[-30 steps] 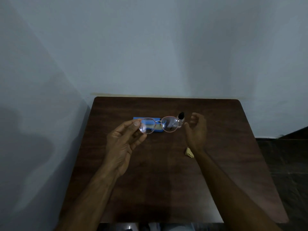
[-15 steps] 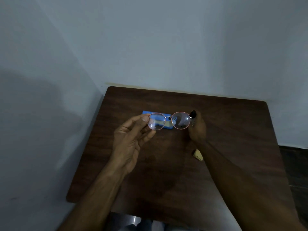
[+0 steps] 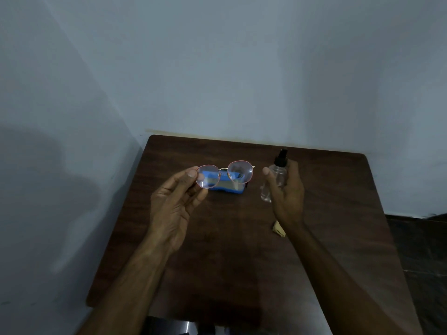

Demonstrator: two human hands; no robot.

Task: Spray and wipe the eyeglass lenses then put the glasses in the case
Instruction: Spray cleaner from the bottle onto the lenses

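Note:
My left hand (image 3: 175,206) pinches the left rim of the pink-framed eyeglasses (image 3: 224,176) and holds them up above the table, lenses facing me. Behind them on the table lies the blue glasses case (image 3: 223,188), partly seen through the lenses. My right hand (image 3: 286,192) grips a small clear spray bottle (image 3: 275,177) with a black nozzle, lifted to the right of the glasses. A small folded beige cloth (image 3: 278,229) lies on the table under my right wrist, partly hidden by it.
The dark brown wooden table (image 3: 242,262) stands in a corner against pale walls at the back and left. Dark floor shows to the right of the table.
My right hand reached to the spray bottle, took hold of it and lifted it off the table to the right of the glasses. My left hand kept the glasses raised.

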